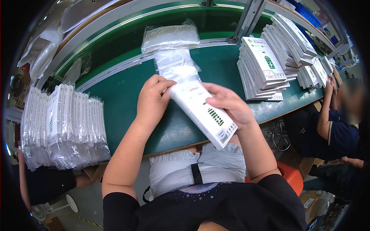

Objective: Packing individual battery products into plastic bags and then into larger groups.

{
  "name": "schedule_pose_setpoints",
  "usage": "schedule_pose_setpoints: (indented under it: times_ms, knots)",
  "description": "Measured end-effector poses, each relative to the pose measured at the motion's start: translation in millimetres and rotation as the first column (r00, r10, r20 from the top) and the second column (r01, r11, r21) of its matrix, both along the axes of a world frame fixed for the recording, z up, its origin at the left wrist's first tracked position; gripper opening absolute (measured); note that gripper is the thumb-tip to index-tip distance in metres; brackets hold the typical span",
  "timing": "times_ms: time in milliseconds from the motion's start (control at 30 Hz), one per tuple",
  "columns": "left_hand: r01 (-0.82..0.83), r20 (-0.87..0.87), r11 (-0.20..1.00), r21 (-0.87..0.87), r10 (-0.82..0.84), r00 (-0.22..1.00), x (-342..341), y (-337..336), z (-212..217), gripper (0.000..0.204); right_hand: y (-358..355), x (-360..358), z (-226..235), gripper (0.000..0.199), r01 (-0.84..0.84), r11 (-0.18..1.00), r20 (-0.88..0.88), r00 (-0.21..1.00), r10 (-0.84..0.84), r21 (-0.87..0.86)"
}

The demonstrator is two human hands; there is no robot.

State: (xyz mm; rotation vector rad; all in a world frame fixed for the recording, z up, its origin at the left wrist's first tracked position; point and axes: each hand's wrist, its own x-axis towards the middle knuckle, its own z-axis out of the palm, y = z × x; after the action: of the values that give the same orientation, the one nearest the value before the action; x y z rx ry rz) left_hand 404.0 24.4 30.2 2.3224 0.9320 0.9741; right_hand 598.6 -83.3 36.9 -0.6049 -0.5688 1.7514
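Observation:
A thin white box (200,109) with a green battery picture is tilted across the front of the green table (125,111). My right hand (233,104) grips it along its right side, thumb on top. The box's far end meets the near end of a clear plastic bag (175,63); I cannot tell how far inside it is. My left hand (153,96) is closed in a pinch at that corner, on what looks like the bag's edge. Behind, a pile of clear plastic bags (171,37) lies against the back rail.
Several stacks of similar white boxes (264,61) stand at the right. Boxes in clear bags (63,119) stand in a row at the left edge. A metal post (250,19) rises behind the table. Another person (327,119) works at the far right.

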Motion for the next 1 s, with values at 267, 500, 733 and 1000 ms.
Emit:
schedule_pose_setpoints:
  times_ms: [267,500,733,1000]
  knots:
    - [-0.047,0.107,0.920,-0.388,0.096,0.990,-5,5,6,0.014,34,-11,-4,0.059,-0.091,0.995,0.150,0.984,0.096,-0.041]
    - [0.020,0.211,0.642,-0.766,0.223,0.952,-10,4,16,0.018,24,-4,-4,0.052,-0.015,0.998,0.385,0.922,0.036,-0.058]
    - [-0.090,-0.052,0.916,-0.391,0.076,0.996,-9,-6,13,0.033,21,-24,-20,0.046,0.282,0.954,0.447,0.843,-0.299,0.106]
    - [0.102,0.238,0.680,-0.726,0.109,0.965,-22,-56,6,0.037,-20,-49,-19,0.021,0.550,0.835,0.493,0.719,-0.490,0.027]
